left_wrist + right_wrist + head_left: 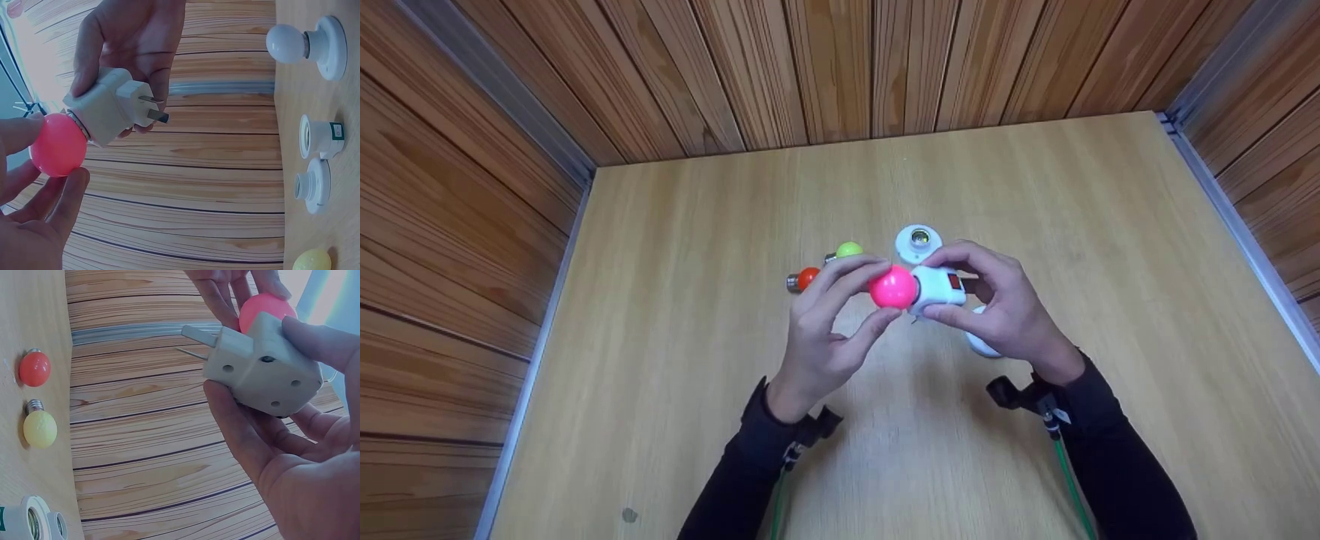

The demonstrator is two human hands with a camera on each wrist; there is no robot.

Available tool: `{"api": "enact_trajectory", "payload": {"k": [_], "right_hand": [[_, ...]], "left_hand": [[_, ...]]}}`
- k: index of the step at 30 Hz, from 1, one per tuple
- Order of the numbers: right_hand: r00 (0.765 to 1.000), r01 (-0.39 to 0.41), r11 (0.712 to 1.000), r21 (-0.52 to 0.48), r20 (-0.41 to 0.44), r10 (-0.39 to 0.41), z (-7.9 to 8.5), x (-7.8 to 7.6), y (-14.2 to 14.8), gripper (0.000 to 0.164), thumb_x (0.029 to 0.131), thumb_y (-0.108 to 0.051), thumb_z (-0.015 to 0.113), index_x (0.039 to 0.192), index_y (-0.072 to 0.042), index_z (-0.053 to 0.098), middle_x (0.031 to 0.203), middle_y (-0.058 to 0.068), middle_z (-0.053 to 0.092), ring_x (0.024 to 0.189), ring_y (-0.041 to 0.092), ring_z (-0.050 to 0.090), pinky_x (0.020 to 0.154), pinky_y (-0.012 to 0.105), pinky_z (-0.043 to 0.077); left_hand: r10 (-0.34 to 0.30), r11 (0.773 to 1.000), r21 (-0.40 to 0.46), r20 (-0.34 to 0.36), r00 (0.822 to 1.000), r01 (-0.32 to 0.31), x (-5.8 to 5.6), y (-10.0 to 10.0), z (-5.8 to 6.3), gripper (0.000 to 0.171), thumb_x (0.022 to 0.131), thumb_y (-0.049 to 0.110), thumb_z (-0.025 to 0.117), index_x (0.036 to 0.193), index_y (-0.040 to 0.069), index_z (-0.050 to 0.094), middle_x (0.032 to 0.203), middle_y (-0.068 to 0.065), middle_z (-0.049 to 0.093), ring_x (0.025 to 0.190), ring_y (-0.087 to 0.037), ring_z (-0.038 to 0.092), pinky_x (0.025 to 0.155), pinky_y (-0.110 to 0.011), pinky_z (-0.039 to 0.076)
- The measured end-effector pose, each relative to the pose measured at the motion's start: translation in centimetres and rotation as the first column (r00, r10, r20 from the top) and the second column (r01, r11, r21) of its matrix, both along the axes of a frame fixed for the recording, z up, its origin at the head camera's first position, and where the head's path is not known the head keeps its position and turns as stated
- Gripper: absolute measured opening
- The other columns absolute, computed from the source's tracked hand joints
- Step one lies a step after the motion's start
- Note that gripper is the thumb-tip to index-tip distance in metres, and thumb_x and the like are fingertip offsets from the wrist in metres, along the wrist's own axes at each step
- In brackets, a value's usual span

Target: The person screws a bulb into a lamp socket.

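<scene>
My left hand (829, 330) pinches a round pink light bulb (893, 287) between thumb and fingers. In my right hand (997, 300) is a white plug-in lamp socket (939, 286) with a red switch on one side. The bulb's metal base sits at the mouth of the socket, and a strip of its thread shows in the left wrist view. Two flat plug prongs (154, 107) stick out of the socket's far end. Both hands hold the pair up above the table.
Left of the hands lie a red bulb (808, 278) and a yellow-green bulb (850, 249). A round white lamp holder (918, 244) stands behind. In the left wrist view, a white bulb (286, 43) sits in another holder (332, 48), near a white socket (320, 138). Wood-panelled walls (832, 67) enclose the table.
</scene>
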State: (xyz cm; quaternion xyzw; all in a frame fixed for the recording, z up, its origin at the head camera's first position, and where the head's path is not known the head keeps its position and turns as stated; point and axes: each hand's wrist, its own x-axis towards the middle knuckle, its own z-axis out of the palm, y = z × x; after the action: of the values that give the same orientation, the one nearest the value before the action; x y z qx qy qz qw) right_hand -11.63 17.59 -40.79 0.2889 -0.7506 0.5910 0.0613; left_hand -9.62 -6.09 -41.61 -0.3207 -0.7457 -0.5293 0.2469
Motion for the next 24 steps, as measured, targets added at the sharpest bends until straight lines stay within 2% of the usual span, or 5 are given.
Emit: {"api": "enact_trajectory", "payload": {"k": [6,12,17,24], "right_hand": [[0.999,0.004,1.0,0.021,0.037,-0.005,-0.01,0.14,0.04,0.05,0.08,0.015,0.082,0.125,0.009,0.063,0.121,-0.009,0.069,0.105,0.008,0.067,0.087,0.019,0.065],[0.996,-0.045,0.999,0.018,0.074,0.044,0.02,0.07,0.24,0.047,0.084,0.015,0.078,0.127,0.009,0.062,0.121,-0.011,0.069,0.107,0.007,0.068,0.093,0.018,0.063],[0.994,-0.09,0.995,0.032,0.072,0.088,0.02,-0.04,0.49,0.04,0.087,0.014,0.074,0.125,0.007,0.065,0.119,-0.011,0.072,0.103,0.006,0.068,0.091,0.016,0.062],[0.988,-0.134,0.989,0.068,0.09,0.128,-0.05,-0.12,0.7,0.043,0.084,0.011,0.078,0.126,0.003,0.068,0.12,-0.013,0.074,0.106,0.005,0.069,0.086,0.016,0.06]], "left_hand": [[0.001,1.0,-0.003,-0.005,1.0,-0.001,0.03,0.0,-0.09,0.044,0.093,0.01,0.082,0.133,-0.003,0.069,0.129,-0.019,0.07,0.118,-0.024,0.07,0.104,-0.032,0.064],[0.004,1.0,-0.014,-0.028,1.0,-0.005,-0.01,-0.15,-0.16,0.043,0.094,0.007,0.079,0.135,-0.003,0.068,0.131,-0.021,0.07,0.121,-0.026,0.069,0.108,-0.034,0.062],[-0.043,0.998,-0.039,-0.04,0.998,0.041,-0.11,-0.3,-0.13,0.042,0.096,0.005,0.075,0.136,-0.004,0.067,0.133,-0.02,0.069,0.124,-0.027,0.068,0.109,-0.034,0.061],[-0.111,0.99,-0.094,-0.044,0.993,0.106,-0.13,-0.4,-0.1,0.043,0.098,0.006,0.073,0.139,-0.004,0.065,0.136,-0.019,0.067,0.126,-0.026,0.068,0.111,-0.033,0.06]]}}
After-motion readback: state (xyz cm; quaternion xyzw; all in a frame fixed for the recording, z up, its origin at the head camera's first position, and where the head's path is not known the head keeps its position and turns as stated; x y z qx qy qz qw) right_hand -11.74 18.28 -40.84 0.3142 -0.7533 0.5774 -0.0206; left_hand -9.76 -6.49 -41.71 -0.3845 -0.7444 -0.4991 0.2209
